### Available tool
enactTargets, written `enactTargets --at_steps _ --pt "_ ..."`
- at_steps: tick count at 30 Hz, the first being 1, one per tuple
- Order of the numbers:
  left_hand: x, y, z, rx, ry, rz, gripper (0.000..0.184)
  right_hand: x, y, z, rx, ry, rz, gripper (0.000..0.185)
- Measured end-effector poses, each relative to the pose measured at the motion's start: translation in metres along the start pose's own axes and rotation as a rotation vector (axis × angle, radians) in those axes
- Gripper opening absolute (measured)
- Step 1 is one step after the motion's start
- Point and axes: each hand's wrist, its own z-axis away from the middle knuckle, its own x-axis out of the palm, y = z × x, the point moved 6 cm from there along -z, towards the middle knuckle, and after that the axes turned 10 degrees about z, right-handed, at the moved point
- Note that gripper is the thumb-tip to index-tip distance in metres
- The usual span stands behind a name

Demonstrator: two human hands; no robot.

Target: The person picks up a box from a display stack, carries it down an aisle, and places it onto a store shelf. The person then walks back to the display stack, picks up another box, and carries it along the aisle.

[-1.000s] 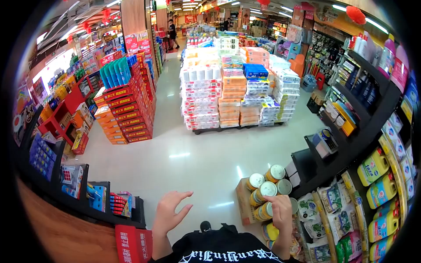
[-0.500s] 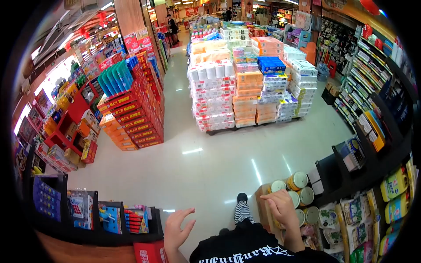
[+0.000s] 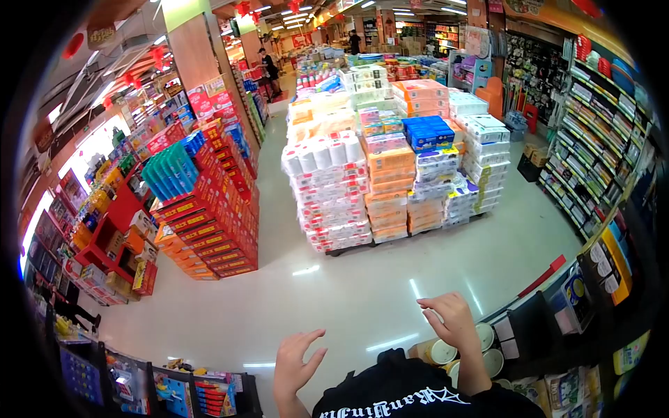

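My left hand point(image 3: 298, 362) is raised over the floor at the bottom centre, thumb and fingers apart, holding nothing. To its right, my right hand point(image 3: 449, 319) hangs in the air with its thumb apart from the bent fingers, and nothing shows in it. Just beyond and beneath my right wrist stand several cans with pale lids point(image 3: 442, 352). Neither hand visibly touches any goods. The black top with white lettering point(image 3: 418, 398) shows between my forearms.
Stacked tissue packs point(image 3: 334, 188) stand on a low base ahead. Red boxes point(image 3: 216, 223) are piled at left. Shelves point(image 3: 585, 150) line the right side; a low display point(image 3: 212, 397) is at bottom left. People point(image 3: 270, 72) stand in the far aisle.
The view has moved forward and turned, so the tissue stack and red boxes look nearer. The cans have slid down toward the frame's bottom. Both hands remain raised and empty.
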Motion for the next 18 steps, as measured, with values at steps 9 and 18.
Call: enactTargets --at_steps 9,18 --pt "0.08 -0.041 -0.076 -0.13 -0.393 0.059 0.042 0.012 0.079 -0.002 0.24 -0.038 -0.012 0.017" --pt "0.115 -0.073 -0.192 -0.001 -0.478 0.127 0.054 0.033 0.131 -0.046 0.36 0.018 0.069 0.015"
